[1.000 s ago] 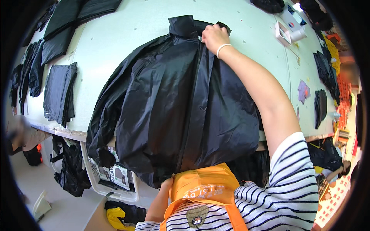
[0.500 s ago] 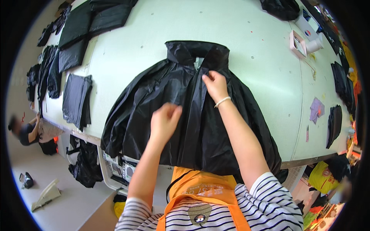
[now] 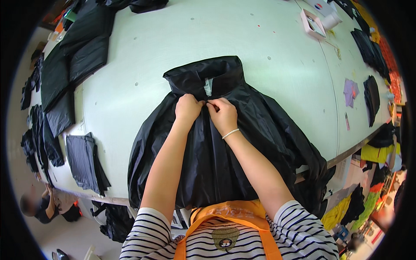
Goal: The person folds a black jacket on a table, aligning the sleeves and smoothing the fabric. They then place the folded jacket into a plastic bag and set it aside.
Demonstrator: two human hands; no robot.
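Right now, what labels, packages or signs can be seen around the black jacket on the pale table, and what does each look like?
Small pale sewn-in label: inside the collar of the shiny black jacket, just beyond the left hand and right hand; a narrow upright strip.
Small white open box: far right of the pale green table; rectangular, with pinkish edges.
Round patch: on the orange apron; dark olive.

One black jacket (image 3: 225,147) lies on the one pale table (image 3: 143,56), with two hands at its collar. Left of the jacket lies one folded grey fabric stack (image 3: 82,162). Right of it lie one purple scrap (image 3: 350,92) and one white box (image 3: 313,24).
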